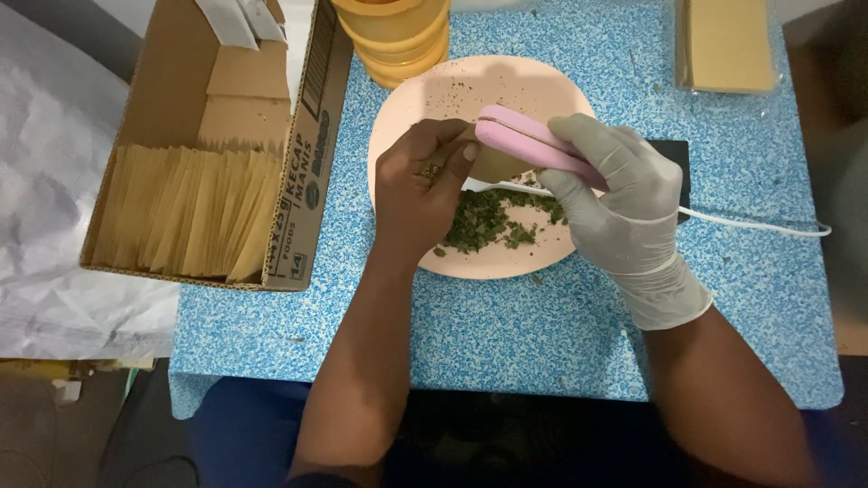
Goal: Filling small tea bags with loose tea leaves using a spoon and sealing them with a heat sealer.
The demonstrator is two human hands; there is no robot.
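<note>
Pink plastic marks the tool at the centre of the frame: a slim, two-armed heat sealer (pixel 533 145) is gripped in the gloved right hand (pixel 624 194), its fingers wrapped around the rear half so that the two arms are pressed together. Its long axis runs from the lower right, inside the glove, up and to the left, ending just above the bare left hand (pixel 420 185). A white cord (pixel 750 224) is seen trailing from the tool toward the right edge of the frame.

A small brown paper pouch (pixel 493 165) is pinched between the left thumb and fingers, and its upper edge is caught between the pink tips. The pouch thus lies directly between the two hands, touching both the left fingers and the sealer; the left hand is the nearer to its body, the right reaches it only through the tool. Much of the pouch is hidden, but it appears flat, matte and tan.

Both hands are held over a pale peach plate (pixel 425 90) carrying a heap of dried green leaf bits (pixel 488 221), on a blue speckled table (pixel 506 325). A cardboard box (pixel 303 181) of upright tan pouches is seen at the upper left.
</note>
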